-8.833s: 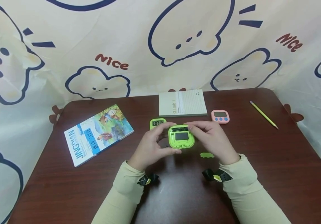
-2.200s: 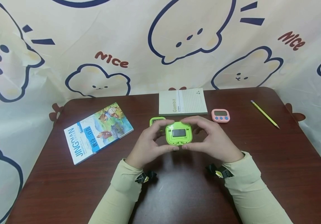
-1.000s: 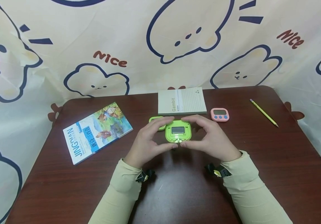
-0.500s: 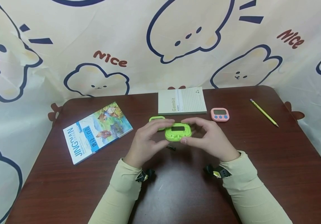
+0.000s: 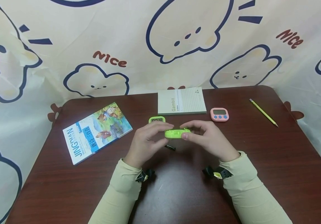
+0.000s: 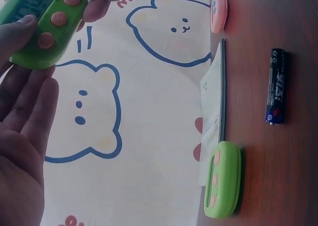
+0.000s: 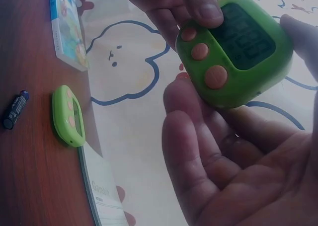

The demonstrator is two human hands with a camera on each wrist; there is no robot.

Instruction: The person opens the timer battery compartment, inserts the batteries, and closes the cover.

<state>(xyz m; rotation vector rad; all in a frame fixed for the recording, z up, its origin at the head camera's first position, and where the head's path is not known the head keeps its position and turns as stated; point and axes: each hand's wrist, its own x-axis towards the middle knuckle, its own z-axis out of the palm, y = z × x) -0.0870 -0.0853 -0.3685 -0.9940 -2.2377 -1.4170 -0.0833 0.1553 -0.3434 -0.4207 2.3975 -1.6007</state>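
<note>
From here I see the left hand (image 5: 148, 139) and right hand (image 5: 212, 137) pinching the timer (image 5: 173, 134) above the tabletop (image 5: 182, 199) near the battery (image 6: 276, 87), so I'd turn it gently without covering the screen (image 7: 248, 36).

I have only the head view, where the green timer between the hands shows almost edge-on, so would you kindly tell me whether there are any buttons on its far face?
Observer: Yes, the right wrist view shows three orange buttons on the green timer, in a row beside its screen.
Operator: Thank you; and what is the small dark object near the left hand, which I see only in part?
Observer: The left wrist view shows it whole: it is a single cylindrical battery, mostly black with a blue end, lying on the table.
</note>
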